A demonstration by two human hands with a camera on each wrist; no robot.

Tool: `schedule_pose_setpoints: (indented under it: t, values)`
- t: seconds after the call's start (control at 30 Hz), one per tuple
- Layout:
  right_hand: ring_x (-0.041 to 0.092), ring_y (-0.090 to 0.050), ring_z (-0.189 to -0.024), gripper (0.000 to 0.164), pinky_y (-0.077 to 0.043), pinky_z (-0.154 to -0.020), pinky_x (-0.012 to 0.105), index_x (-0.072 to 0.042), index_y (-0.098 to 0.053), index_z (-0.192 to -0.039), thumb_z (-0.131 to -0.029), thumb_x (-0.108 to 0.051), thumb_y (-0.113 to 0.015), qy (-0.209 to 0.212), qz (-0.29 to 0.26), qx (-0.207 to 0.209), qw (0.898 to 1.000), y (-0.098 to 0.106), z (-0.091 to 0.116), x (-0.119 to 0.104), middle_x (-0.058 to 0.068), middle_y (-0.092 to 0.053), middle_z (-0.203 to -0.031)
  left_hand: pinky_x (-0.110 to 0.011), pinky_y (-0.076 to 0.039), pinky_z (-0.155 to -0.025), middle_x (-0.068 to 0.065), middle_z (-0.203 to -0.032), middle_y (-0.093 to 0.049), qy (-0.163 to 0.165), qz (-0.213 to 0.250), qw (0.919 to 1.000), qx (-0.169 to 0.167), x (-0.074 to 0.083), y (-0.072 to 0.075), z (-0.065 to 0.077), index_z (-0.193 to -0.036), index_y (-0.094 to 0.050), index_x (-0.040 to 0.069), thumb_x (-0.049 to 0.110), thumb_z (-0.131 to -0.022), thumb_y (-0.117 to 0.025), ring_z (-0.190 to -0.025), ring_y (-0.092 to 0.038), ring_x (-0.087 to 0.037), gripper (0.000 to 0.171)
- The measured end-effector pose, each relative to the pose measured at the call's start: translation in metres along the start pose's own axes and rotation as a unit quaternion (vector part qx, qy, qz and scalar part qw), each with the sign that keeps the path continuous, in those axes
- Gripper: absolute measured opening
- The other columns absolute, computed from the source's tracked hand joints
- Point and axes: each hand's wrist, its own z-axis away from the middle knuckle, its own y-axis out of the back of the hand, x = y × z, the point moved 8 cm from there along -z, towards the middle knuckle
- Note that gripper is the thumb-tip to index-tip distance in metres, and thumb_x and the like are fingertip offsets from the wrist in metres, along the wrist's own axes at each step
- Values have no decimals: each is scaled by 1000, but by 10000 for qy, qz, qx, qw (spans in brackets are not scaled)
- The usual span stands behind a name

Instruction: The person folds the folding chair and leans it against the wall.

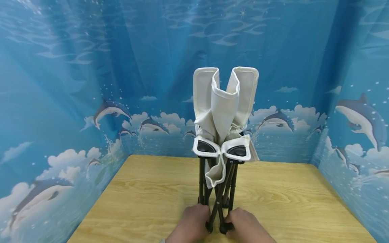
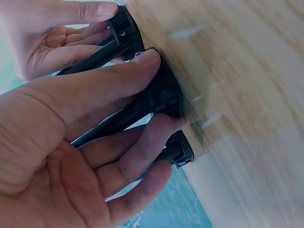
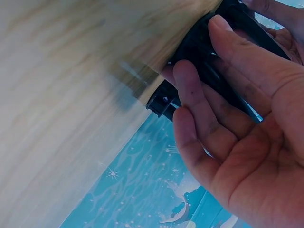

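A small folding chair [image 1: 225, 108] with off-white fabric and dark legs stands upright on the wooden table, its frame drawn together so the seat cloth bunches up in folds. My left hand [image 1: 194, 221] grips the near left leg low down; in the left wrist view its thumb and fingers pinch the black plastic foot [image 2: 166, 90]. On the other side, my right hand [image 1: 244, 224] holds the near right leg at its base, with the thumb pressed on a black foot [image 3: 192, 45] in the right wrist view. The crossed legs [image 1: 217, 206] rise between both hands.
The light wooden table [image 1: 146, 195] spreads out on both sides of the chair. Blue curtains [image 1: 158, 84] printed with dolphins and waves enclose the table at the back and sides. Black corner pieces [image 1: 237, 151] show through the fabric at the chair's upper front.
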Motion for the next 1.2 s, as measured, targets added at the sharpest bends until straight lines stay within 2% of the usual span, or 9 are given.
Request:
schedule_pose_setpoints:
  t: [0.33,0.6,0.8,1.2]
  values:
    - [1,-52,-62,14,-44,-55,29,-19,-78,-75,-75,-11,-90,379,181,386,9984,5,1,-4,-13,-63,-69,-22,-31,-46,15,-55,-48,-8,174,9998,-1,-2,-1,-2,-60,-50,24,9,-59,-83,-51,-39,-3,36]
    - [2,-50,-60,17,-43,-56,29,-21,-74,-70,-74,-9,-86,353,150,454,9982,7,-2,-2,-15,-61,-67,-22,-31,-44,15,-53,-46,-77,0,9998,157,-3,-1,-5,-56,-50,25,11,-61,-84,-49,-38,-3,37]
    - [1,-56,-66,12,-48,-59,31,-17,-80,-78,-76,-13,-90,198,85,390,9990,7,-5,0,-12,-66,-72,-22,-31,-44,15,-53,-46,-53,-15,9999,120,-3,-2,-7,-54,-49,25,10,-61,-83,-49,-38,-3,38]
    - [1,-54,-67,14,-47,-59,31,-16,-82,-81,-71,-11,-90,330,280,730,9964,13,-4,-1,-12,-67,-74,-21,-31,-44,14,-55,-47,-84,-110,9999,93,-3,-1,-11,-55,-48,24,9,-60,-84,-49,-38,-3,39]
